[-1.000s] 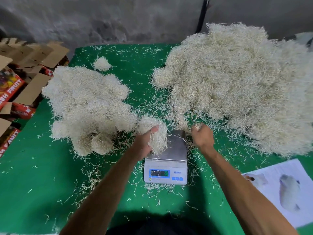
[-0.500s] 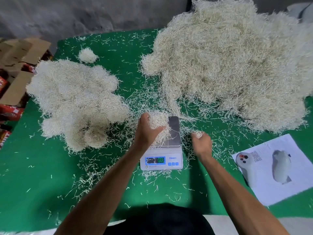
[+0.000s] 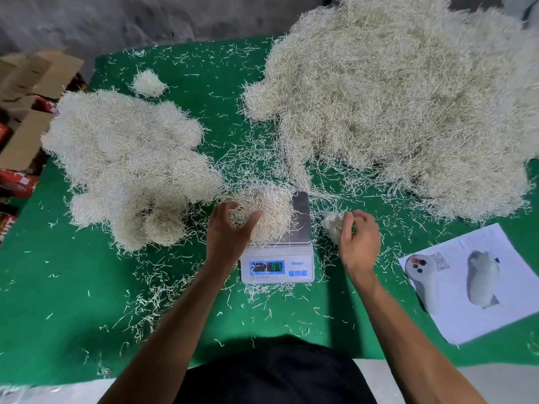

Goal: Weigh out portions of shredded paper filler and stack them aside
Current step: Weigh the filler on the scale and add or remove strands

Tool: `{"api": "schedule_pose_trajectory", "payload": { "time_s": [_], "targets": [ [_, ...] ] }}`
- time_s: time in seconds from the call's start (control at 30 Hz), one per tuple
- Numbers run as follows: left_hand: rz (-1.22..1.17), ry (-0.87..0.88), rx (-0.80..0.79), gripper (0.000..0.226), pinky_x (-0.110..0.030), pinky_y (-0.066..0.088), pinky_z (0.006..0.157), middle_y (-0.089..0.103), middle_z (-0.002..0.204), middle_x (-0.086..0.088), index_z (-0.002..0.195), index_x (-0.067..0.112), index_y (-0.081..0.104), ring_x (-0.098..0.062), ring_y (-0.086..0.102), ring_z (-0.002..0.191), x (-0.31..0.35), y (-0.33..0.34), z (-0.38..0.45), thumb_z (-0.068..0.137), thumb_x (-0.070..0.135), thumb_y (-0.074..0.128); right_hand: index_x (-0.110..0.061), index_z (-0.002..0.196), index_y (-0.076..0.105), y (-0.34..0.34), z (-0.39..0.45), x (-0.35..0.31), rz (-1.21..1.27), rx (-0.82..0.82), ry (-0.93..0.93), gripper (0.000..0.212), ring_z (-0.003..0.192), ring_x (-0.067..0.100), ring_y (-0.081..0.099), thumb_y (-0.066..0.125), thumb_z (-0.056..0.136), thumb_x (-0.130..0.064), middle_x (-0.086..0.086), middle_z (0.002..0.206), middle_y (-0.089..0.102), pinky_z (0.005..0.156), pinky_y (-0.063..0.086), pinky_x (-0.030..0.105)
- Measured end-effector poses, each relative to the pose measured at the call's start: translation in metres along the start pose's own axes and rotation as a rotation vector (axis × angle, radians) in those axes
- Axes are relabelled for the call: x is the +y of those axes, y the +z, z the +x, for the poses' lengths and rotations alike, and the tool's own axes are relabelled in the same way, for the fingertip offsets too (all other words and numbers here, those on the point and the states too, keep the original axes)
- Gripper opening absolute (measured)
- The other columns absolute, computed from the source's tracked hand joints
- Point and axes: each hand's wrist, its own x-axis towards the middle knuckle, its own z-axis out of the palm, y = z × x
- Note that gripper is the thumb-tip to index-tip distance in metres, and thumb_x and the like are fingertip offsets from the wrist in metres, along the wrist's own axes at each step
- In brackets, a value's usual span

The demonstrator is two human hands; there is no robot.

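Observation:
A small digital scale (image 3: 300, 225) sits on the green table, its blue display lit. A ball of shredded paper filler (image 3: 269, 212) lies on the scale's left half. My left hand (image 3: 229, 231) is at the ball's near-left side with fingers spread loosely around it. My right hand (image 3: 357, 237) hovers right of the scale and pinches a small tuft of filler (image 3: 332, 223). A big loose heap of filler (image 3: 402, 100) fills the far right. A stack of rounded portions (image 3: 128, 164) lies on the left.
One small separate ball (image 3: 148, 83) lies at the far left of the green table (image 3: 73, 301). A printed white sheet (image 3: 478, 281) lies at the near right. Cardboard boxes (image 3: 26, 112) stand off the table's left edge. Loose strands litter the cloth around the scale.
My left hand set the ball down on the scale and its fingers loosened. My right hand stayed right of the scale with its tuft. The view shifted down and closer.

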Motion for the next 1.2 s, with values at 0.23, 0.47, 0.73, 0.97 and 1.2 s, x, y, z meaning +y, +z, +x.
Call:
{"api": "schedule_pose_trajectory", "payload": {
  "time_s": [0.23,0.47,0.73,0.97,1.2],
  "targets": [
    [-0.095,-0.087,0.027,0.062,-0.036,0.05,0.09,0.06,0.125,0.008,0.124,0.023,0.056,-0.01,0.059,0.109,-0.013,0.003,-0.009,0.086,0.072,0.062,-0.01,0.107,0.067,0.005,-0.013,-0.01,0.068,0.056,-0.109,0.023,0.113,0.02,0.059,0.063,0.102,-0.033,0.007,0.121,0.067,0.107,0.039,0.041],
    [-0.191,-0.212,0.043,0.08,-0.051,0.041,0.11,0.04,0.155,-0.012,0.152,0.017,0.029,-0.027,0.043,0.138,-0.018,0.006,-0.001,0.094,0.07,0.048,-0.007,0.131,0.058,0.011,-0.007,-0.048,0.28,-0.034,-0.121,0.037,0.126,0.015,0.053,0.05,0.108,-0.035,0.005,0.135,0.059,0.109,0.048,0.048],
    [-0.59,-0.461,-0.152,0.06,-0.045,0.027,0.116,0.023,0.163,-0.021,0.157,0.006,0.02,-0.038,0.032,0.145,-0.002,0.018,0.038,0.111,0.045,0.019,-0.016,0.127,0.054,0.053,-0.004,-0.133,0.458,-0.345,-0.076,0.047,0.097,0.016,0.05,0.025,0.111,-0.05,0.001,0.109,0.05,0.093,0.054,0.052],
    [-0.965,-0.707,-0.248,0.063,-0.029,0.046,0.098,0.064,0.129,-0.011,0.126,0.015,0.066,-0.019,0.062,0.108,0.015,0.015,0.031,0.099,0.066,0.039,-0.01,0.127,0.067,0.081,-0.051,-0.193,0.727,-0.625,0.138,0.035,0.1,-0.005,0.064,0.04,0.113,-0.025,-0.013,0.11,0.069,0.091,0.049,0.015],
    [-0.928,-0.601,-0.236,0.049,-0.018,0.05,0.067,0.06,0.133,-0.016,0.138,0.003,0.053,-0.021,0.067,0.086,0.003,-0.063,0.044,0.113,0.033,0.023,-0.024,0.136,0.061,0.089,-0.047,-0.26,0.453,-0.529,-0.455,0.057,0.132,0.002,0.048,0.056,0.097,-0.065,-0.017,0.138,0.057,0.115,0.037,0.032]
  ]
}}
